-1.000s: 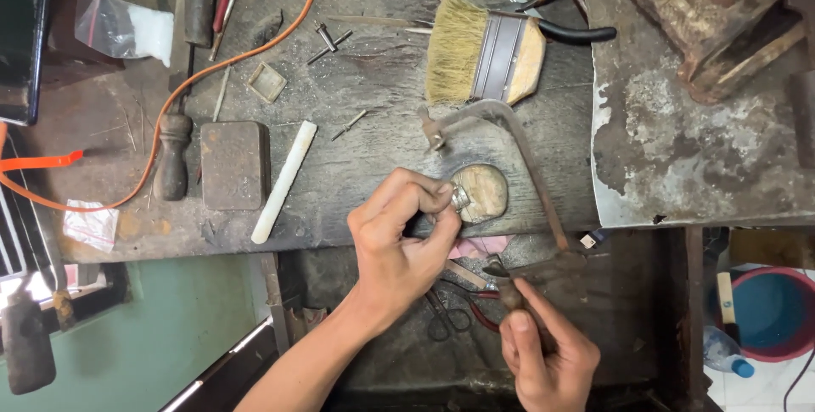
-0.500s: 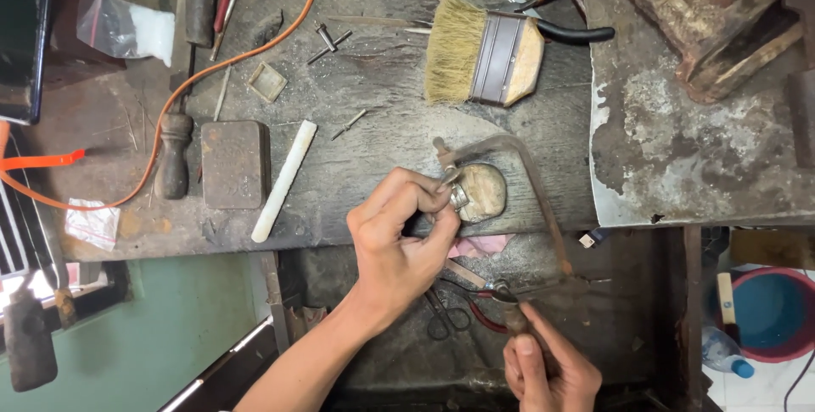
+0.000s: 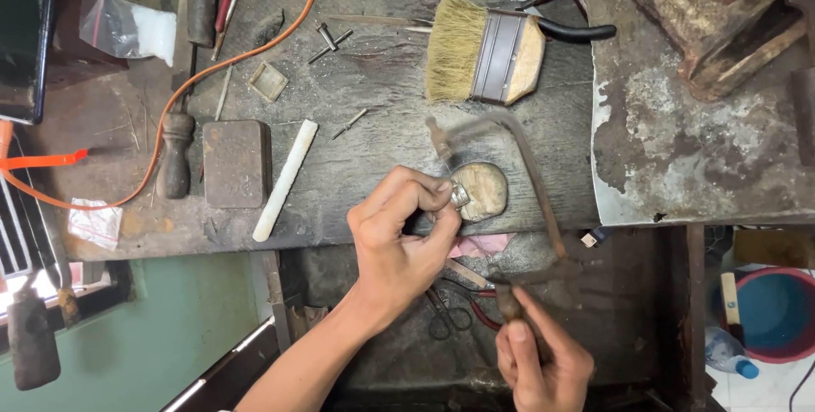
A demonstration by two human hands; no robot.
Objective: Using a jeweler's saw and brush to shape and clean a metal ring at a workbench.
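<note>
Jeweller's saw frame (image 3: 518, 166), shifted slightly toward lower centre since the earlier frame, is gripped by its handle in the right hand (image 3: 543, 361), while a small metal ring (image 3: 460, 196) is pinched by the left hand (image 3: 399, 234) against the wooden bench peg (image 3: 484, 190), mid-frame.

Small silver piece (image 3: 460, 196) pinched against wooden peg (image 3: 482, 190) (saw frame (image 3: 518, 174) straddling).

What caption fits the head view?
Left hand pinches a small metal piece against a bench peg; right hand grips a jeweller's saw.
</note>
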